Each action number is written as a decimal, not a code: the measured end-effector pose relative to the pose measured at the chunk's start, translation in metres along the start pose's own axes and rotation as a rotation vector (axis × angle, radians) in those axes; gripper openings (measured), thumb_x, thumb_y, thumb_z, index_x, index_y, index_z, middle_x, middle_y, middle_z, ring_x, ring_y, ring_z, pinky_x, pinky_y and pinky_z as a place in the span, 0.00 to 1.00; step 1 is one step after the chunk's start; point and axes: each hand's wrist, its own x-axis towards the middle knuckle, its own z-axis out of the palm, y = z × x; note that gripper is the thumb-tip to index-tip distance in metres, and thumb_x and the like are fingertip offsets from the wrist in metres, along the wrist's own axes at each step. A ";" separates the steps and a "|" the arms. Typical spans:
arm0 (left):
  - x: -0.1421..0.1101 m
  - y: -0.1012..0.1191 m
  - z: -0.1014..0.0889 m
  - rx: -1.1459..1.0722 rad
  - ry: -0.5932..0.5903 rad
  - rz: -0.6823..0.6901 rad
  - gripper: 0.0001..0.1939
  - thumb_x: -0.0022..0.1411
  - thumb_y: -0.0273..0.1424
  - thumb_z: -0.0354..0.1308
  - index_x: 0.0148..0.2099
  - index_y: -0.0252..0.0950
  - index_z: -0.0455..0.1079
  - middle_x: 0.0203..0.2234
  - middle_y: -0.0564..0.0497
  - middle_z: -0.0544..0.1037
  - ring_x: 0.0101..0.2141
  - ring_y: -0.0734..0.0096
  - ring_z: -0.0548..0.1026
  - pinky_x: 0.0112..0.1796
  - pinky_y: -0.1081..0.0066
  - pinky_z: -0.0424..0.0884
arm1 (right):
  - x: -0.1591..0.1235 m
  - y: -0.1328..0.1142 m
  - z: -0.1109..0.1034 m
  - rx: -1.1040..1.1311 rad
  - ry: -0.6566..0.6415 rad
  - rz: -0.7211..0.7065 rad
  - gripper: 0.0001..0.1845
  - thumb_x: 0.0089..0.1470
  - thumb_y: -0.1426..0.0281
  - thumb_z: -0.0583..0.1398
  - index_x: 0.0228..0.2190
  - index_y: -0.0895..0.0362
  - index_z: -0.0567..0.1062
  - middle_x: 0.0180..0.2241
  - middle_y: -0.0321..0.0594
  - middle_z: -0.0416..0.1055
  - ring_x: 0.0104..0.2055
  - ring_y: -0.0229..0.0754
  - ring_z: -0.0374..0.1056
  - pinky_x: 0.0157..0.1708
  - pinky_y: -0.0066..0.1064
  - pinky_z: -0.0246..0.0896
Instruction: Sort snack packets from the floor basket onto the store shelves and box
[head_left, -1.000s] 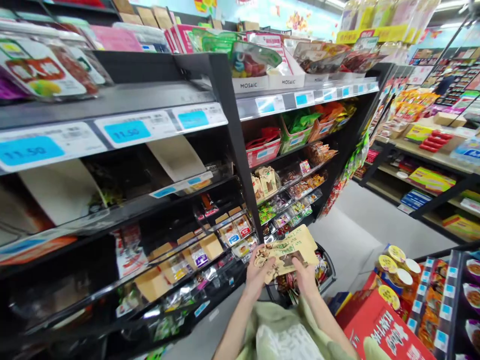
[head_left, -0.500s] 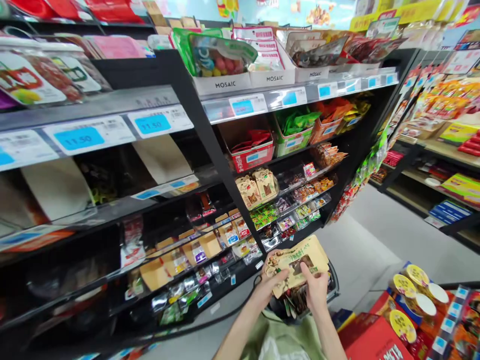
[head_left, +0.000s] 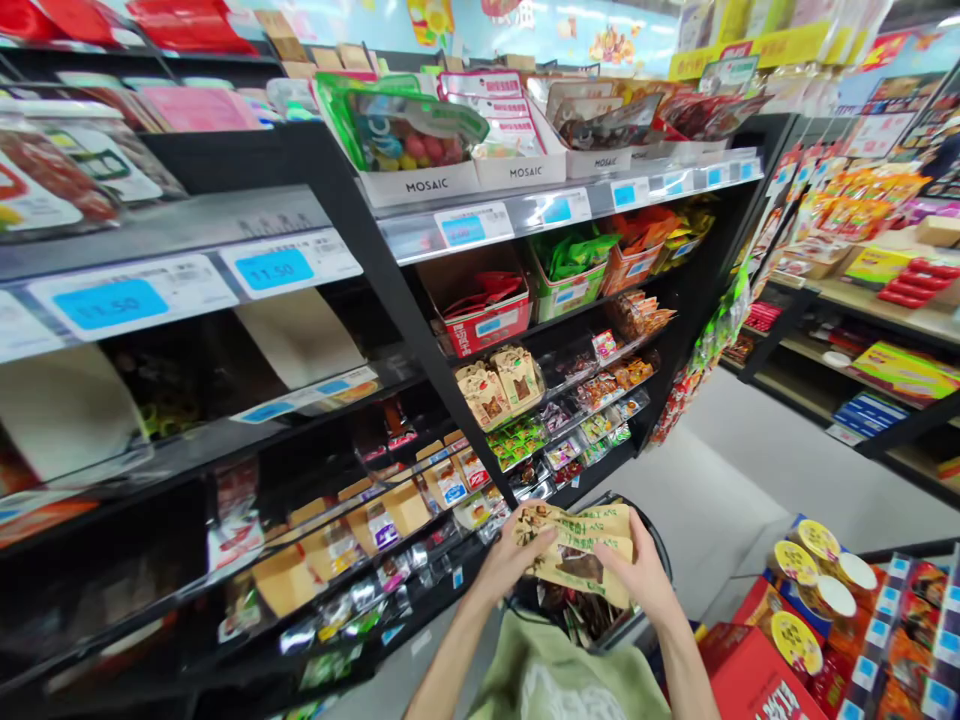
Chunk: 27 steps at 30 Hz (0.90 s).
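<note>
A tan paper snack bag (head_left: 581, 570) with green print and a small clear window is held between my two hands, above a dark basket (head_left: 660, 560). My left hand (head_left: 517, 548) pinches its left side, thumb on the front. On the right side my right hand (head_left: 637, 565) grips it, the thumb lying across the face near the window. Parts of two printed panels show, so it may be more than one bag; I cannot tell. Below, dark packets (head_left: 581, 615) fill part of the basket.
Similar tan bags (head_left: 499, 385) sit on the shelf ahead, under a red bin (head_left: 487, 315) and a green bin (head_left: 574, 275). Black shelving (head_left: 405, 310) runs along the left. At the lower right stand lidded cups (head_left: 814, 575) and a red box (head_left: 757, 675).
The bag now lies more level, and its printed face has shifted. My right hand has moved from the front of the bag to its right edge. The view has turned slightly right.
</note>
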 end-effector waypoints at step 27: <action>0.034 0.021 -0.028 -0.173 -0.005 0.136 0.32 0.59 0.56 0.68 0.57 0.41 0.80 0.52 0.40 0.83 0.57 0.47 0.77 0.57 0.57 0.72 | 0.031 0.056 0.036 0.346 0.194 0.087 0.31 0.42 0.55 0.78 0.45 0.54 0.80 0.40 0.45 0.85 0.41 0.57 0.83 0.43 0.49 0.81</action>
